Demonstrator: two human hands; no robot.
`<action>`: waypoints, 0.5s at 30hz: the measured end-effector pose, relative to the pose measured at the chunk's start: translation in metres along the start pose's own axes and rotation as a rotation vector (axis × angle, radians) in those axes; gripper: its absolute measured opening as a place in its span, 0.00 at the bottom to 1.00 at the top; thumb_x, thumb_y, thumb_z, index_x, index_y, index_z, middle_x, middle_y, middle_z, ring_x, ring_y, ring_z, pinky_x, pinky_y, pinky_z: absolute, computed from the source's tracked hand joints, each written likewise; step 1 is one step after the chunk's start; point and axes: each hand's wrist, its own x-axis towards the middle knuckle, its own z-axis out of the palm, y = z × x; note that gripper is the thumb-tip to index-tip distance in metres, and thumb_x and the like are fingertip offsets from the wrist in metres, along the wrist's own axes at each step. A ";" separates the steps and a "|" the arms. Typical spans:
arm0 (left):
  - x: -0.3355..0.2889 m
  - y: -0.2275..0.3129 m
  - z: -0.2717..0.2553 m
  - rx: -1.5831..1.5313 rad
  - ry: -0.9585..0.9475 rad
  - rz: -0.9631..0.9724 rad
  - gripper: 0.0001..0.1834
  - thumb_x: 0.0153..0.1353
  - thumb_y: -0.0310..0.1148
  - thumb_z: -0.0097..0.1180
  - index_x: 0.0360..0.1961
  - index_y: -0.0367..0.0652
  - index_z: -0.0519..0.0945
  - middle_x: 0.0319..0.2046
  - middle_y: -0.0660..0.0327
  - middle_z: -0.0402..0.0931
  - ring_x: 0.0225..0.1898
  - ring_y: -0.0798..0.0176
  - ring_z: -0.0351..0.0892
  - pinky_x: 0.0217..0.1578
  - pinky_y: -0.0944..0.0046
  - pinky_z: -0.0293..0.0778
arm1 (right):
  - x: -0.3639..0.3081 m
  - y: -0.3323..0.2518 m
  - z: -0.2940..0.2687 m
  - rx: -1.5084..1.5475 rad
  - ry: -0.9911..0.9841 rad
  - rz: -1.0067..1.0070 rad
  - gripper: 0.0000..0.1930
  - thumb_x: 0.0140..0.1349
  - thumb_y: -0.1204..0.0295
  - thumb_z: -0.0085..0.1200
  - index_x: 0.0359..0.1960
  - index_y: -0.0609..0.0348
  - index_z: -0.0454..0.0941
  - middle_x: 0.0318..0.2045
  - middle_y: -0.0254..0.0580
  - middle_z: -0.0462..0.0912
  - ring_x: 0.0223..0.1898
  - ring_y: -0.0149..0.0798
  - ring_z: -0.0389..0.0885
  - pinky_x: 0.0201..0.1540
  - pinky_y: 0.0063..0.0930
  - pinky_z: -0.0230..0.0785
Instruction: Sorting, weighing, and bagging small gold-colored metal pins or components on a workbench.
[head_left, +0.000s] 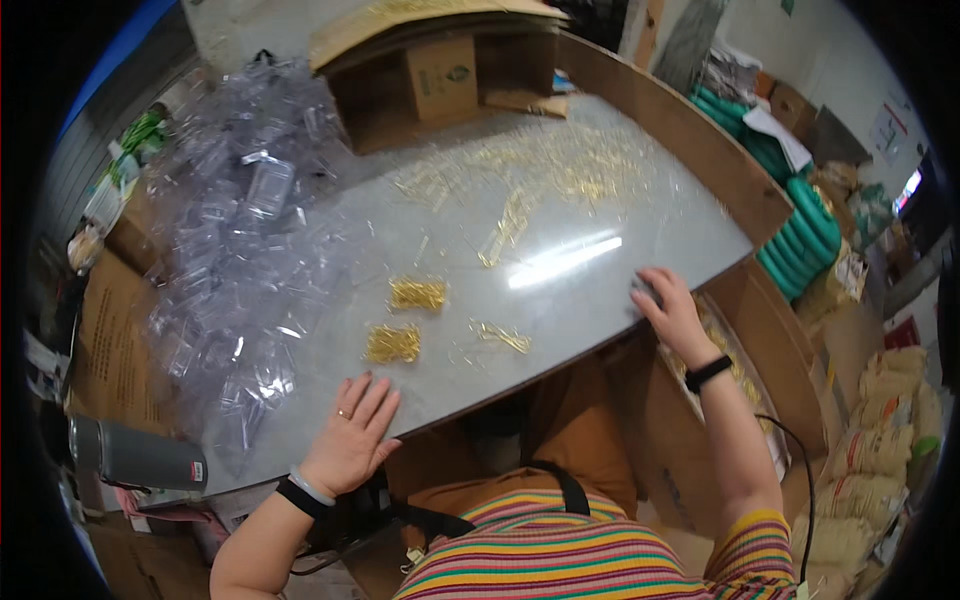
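Grip slack, fingers straight, the left hand (350, 430) lies palm-down by the near edge of the table (455, 380), beside two gold bundles (393, 344); the right hand (670, 308) curls over that edge's right end, grip unclear.

Left hand (347, 443) is lying palm-down at the near edge of the grey table (455, 385), fingers slightly spread, just short of the nearer gold bundle (394, 343). Second gold bundle (417, 294) is sitting right behind that one. A few loose gold pins (515, 341) are lying to their right; a wider gold scatter (597, 188) is covering the far side. Right hand (677, 312) is curling at the table's edge, farther right; can't tell if it's gripping anything. Clear plastic boxes (268, 187) are lying heaped on the left.
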 end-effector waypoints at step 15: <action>-0.001 0.006 -0.006 0.029 -0.059 -0.049 0.39 0.63 0.44 0.61 0.71 0.38 0.66 0.72 0.48 0.60 0.74 0.39 0.53 0.75 0.40 0.50 | 0.000 0.022 0.051 -0.232 0.192 0.058 0.13 0.68 0.66 0.50 0.51 0.44 0.83 0.53 0.36 0.80 0.56 0.48 0.74 0.60 0.46 0.62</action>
